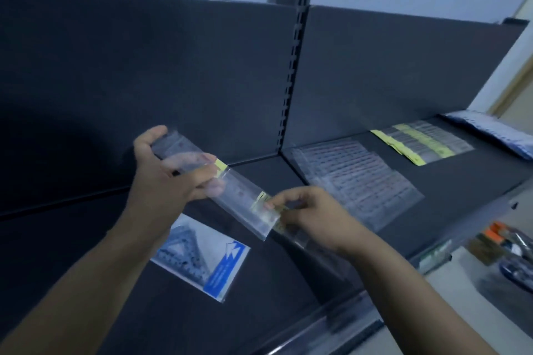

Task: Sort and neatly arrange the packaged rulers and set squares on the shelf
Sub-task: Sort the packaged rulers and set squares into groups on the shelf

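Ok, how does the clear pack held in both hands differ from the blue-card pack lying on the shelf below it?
The ruler pack is long, narrow and clear with yellow labels; the set square pack is broader, with a blue and white card. The ruler pack is in the air, gripped by the left hand and pinched by the right hand; the set square pack lies flat on the shelf, untouched. Both have clear plastic sleeves.

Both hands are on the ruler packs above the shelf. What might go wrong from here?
The left hand grips stacked, slick ruler packs while the right hand pinches only one end; one may slip and fall onto the set square pack below.
The clear ruler row on the right overlaps; adding a pack carelessly might shift it.
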Motion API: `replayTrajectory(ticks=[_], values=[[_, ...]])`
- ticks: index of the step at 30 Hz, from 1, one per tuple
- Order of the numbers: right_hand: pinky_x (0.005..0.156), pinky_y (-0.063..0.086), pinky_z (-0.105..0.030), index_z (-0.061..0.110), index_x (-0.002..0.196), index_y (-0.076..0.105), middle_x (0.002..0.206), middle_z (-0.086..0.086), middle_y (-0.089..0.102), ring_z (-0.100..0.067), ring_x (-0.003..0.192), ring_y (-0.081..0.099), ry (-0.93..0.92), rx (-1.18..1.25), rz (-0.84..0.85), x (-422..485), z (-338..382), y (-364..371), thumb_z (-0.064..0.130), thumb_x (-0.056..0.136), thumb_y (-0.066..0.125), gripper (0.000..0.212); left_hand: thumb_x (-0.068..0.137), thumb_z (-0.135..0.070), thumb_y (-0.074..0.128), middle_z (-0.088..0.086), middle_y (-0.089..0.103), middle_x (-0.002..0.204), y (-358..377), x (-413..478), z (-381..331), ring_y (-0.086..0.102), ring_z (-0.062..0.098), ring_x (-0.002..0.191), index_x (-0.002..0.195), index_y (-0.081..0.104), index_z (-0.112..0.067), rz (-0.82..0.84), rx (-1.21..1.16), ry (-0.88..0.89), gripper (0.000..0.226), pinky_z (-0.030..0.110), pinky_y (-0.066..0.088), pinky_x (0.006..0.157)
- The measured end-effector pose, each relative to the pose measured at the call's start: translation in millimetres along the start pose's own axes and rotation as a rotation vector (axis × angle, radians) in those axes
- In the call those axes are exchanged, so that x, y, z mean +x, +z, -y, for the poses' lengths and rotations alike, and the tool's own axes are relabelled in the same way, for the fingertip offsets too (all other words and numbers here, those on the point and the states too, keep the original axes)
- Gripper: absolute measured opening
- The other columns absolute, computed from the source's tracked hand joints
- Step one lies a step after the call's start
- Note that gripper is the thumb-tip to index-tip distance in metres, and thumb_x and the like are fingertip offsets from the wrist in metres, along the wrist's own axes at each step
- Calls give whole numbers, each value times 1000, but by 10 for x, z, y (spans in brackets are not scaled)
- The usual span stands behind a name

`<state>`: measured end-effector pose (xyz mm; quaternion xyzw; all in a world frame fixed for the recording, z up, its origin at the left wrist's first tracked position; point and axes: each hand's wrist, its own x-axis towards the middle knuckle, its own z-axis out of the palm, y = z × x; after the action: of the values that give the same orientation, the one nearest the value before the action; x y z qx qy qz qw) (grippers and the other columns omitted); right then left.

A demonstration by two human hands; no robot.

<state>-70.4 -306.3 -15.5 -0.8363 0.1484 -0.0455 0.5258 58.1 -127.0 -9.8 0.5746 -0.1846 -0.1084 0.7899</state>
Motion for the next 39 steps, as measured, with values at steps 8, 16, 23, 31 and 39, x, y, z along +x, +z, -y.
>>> replayTrajectory(ticks=[8,16,23,31,39], values=[[63,28,-39,-5,76,64,71,-9,48,-29,67,32,204,567,-141,-124,-468,-508,19,77,45,30,84,7,65,4,72,87,1022,-261,288,71,22,69,131,18,-31,-222,-63,78,76,27,58,64],[49,41,-24,5,70,70,69,-15,65,-22,55,54,-5,499,11,-151,-1006,-1783,24,83,68,22,71,8,77,3,69,94,2100,-420,760,70,7,80,129,37,-20,-435,-119,78,75,24,57,66],[55,39,-29,0,77,67,68,-7,63,-19,58,49,103,302,152,-151,-1299,-2638,15,86,64,18,68,-1,81,11,74,88,2227,-440,557,66,16,61,107,64,-14,124,476,-230,45,23,53,56],[55,46,-24,-6,78,63,67,-9,61,-20,62,53,94,117,-91,-155,-1469,-2719,19,78,77,29,80,-19,77,-9,66,78,2407,-382,932,54,-3,57,85,69,-34,467,979,-147,18,17,47,59],[64,47,-31,19,93,64,90,-7,62,-16,74,58,-77,-52,-109,-139,-1526,-2977,-2,79,66,25,67,-38,82,-19,59,83,2496,-325,1115,55,-7,69,79,61,-47,444,1139,-89,26,17,43,62]])
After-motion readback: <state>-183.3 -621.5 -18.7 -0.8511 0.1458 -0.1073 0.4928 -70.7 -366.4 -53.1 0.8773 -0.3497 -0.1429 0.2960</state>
